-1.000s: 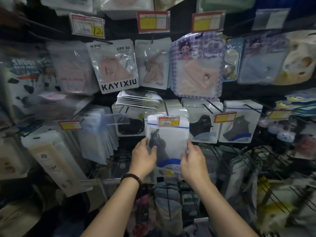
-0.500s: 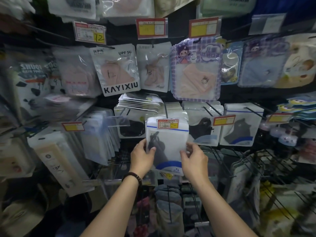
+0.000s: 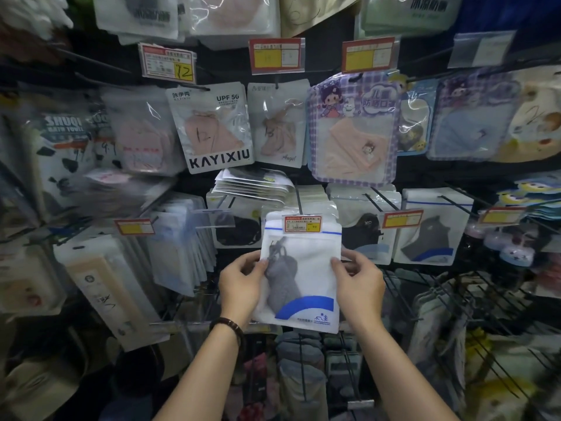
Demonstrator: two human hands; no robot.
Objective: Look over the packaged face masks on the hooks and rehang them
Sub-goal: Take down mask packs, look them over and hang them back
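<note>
At centre frame we pinch the mask packet [image 3: 302, 268] by its side edges, left hand [image 3: 241, 287] and right hand [image 3: 358, 282], judging it light, floppy, slick

Dim shop display, black back wall [image 3: 326, 60] showing between rows of hanging goods, red-and-yellow price tags [image 3: 277, 55] along the top row, black wire rack [image 3: 473, 299] jutting out at lower right, left and right edges blurred

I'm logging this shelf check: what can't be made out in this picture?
Head view:
Whether the mask packet sits on its hook: the price tag covers its top.
Price tag print: too small.
Left-side packets: blurred.
Top-row packets: cut off by the upper edge.
</note>
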